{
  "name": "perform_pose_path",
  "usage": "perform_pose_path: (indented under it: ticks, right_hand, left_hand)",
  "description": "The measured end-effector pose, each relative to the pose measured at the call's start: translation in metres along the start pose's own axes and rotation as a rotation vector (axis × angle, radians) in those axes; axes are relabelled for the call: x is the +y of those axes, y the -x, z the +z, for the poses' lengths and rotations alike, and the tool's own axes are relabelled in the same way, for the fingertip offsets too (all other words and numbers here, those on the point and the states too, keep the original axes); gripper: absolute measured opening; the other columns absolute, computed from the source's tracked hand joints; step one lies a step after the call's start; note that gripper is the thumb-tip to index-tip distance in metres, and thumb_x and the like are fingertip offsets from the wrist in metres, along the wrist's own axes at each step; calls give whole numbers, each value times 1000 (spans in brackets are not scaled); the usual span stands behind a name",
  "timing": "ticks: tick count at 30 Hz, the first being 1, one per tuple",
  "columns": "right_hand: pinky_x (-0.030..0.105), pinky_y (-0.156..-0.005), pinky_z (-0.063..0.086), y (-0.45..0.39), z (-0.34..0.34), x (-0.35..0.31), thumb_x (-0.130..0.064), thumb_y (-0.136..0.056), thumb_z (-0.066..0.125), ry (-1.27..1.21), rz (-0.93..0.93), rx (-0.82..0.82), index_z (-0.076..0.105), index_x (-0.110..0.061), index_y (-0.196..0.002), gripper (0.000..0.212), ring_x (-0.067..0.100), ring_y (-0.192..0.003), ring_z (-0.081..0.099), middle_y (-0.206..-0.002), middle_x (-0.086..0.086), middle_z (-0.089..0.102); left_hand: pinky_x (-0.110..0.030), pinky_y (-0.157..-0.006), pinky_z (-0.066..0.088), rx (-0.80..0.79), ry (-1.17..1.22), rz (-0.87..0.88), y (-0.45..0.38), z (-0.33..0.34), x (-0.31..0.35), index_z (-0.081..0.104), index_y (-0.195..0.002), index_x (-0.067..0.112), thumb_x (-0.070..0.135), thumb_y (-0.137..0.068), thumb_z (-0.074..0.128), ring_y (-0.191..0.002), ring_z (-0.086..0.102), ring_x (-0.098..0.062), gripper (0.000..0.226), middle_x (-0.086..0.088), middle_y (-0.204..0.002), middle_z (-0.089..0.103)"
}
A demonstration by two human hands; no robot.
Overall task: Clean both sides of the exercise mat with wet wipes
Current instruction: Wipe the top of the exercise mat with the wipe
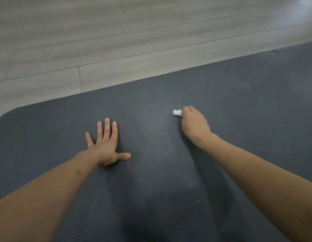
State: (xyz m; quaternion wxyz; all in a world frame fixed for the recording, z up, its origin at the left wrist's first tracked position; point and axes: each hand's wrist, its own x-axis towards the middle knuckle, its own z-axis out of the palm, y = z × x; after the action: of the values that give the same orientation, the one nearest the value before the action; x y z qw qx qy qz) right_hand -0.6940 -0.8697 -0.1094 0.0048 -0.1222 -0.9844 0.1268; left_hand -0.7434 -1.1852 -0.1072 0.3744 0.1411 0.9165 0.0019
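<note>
My left hand (106,145) presses flat on the dark exercise mat (239,95), fingers spread wide. My right hand (193,124), at two o'clock from it, has its grip curled round a crumpled white wet wipe (177,112) against the mat, which lies on the grey plank floor (81,41)

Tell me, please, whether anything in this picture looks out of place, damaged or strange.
Nothing stands out. The dark grey ribbed foam exercise mat lies flat on the pale wood-look plank floor, with no visible tear or fold. The left hand presses flat on it; the right hand grips a small crumpled white wet wipe against it.
</note>
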Motion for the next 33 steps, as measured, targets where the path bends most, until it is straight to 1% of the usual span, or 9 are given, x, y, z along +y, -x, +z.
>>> perform_pose_path:
  ticks: [3,5,9,12,16,19,24,27,33]
  right_hand:
    - [44,-80,41,-8,-21,61,-1,-90,46,-12,383,138,52,-3,-99,11,42,-99,55,-111,23,58]
    - [42,-86,43,-7,-10,29,-2,-88,50,-64,436,190,55,0,-110,22,42,-105,55,-116,23,58]
    - [40,-86,43,38,38,-109,-2,-88,48,-110,49,-1,55,-6,-118,31,36,-107,55,-116,15,57]
    - [43,-86,43,48,31,-103,-4,-92,44,-40,-133,-57,53,-7,-110,20,36,-108,54,-115,14,55]
    - [45,-85,44,27,-12,14,-2,-90,47,5,289,77,52,-2,-103,13,42,-105,56,-114,22,56]
    - [42,-89,44,30,-10,12,-1,-89,48,-76,437,181,55,-1,-112,23,41,-107,56,-119,21,58]
    - [39,-93,43,57,47,-134,-6,-92,46,-135,-27,-32,58,-12,-121,32,33,-109,57,-116,13,60]
    - [42,-87,43,44,31,-100,-3,-92,45,-57,-160,-43,55,-8,-105,17,36,-104,56,-111,16,59]
    - [41,-81,44,9,-13,37,-2,-91,47,-76,474,205,56,-4,-104,16,41,-102,58,-112,20,60]
  left_hand:
    - [-71,-117,-15,55,-26,18,-4,3,0,-39,-153,22,84,-78,61,-144,-47,-29,139,-1,-152,-56]
    - [-71,-119,-10,78,-25,23,-1,0,3,-35,-155,22,83,-80,61,-147,-42,-31,136,-3,-157,-50]
    - [-67,-123,0,249,-51,1,21,11,13,-10,-164,24,78,-87,57,-157,-22,-33,116,-6,-170,-24]
    - [-60,-124,18,417,-31,43,45,33,22,19,-163,30,65,-97,54,-157,5,-26,83,-1,-171,6]
    - [-57,-126,14,268,38,74,50,37,15,7,-166,29,72,-89,60,-160,-1,-21,103,4,-174,-5]
    - [-59,-127,7,248,30,71,51,40,20,-3,-166,28,69,-92,59,-159,-14,-20,105,5,-172,-18]
    - [-59,-127,4,237,29,41,53,41,22,-8,-165,30,68,-94,56,-158,-18,-18,103,6,-171,-22]
    - [-59,-127,4,238,24,43,54,42,20,-9,-165,30,69,-95,53,-158,-19,-17,101,6,-171,-23]
    - [-62,-126,2,223,4,33,53,43,26,-15,-164,29,65,-100,47,-157,-24,-19,96,4,-169,-28]
